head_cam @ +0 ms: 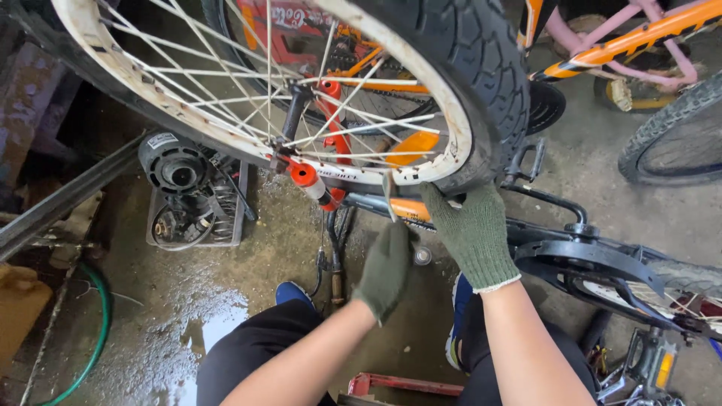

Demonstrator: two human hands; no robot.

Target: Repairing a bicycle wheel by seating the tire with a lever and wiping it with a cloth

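An upturned bicycle's front wheel fills the top of the view, with a white rim (113,71), thin spokes and a black tyre (481,68). My right hand (474,229), in a green knit glove, presses against the lower edge of the rim and tyre. My left hand (385,269), also gloved, grips a thin metal tool (389,197) whose tip is wedged at the rim beside the right hand. Red-orange fork legs (312,180) run down from the hub (295,101).
A tray of black metal parts (188,207) sits on the wet concrete floor at left, near a green hose (101,331). Another bicycle's pedal (530,158), chain guard (594,259) and wheel lie at right. An orange and pink frame (639,37) stands behind.
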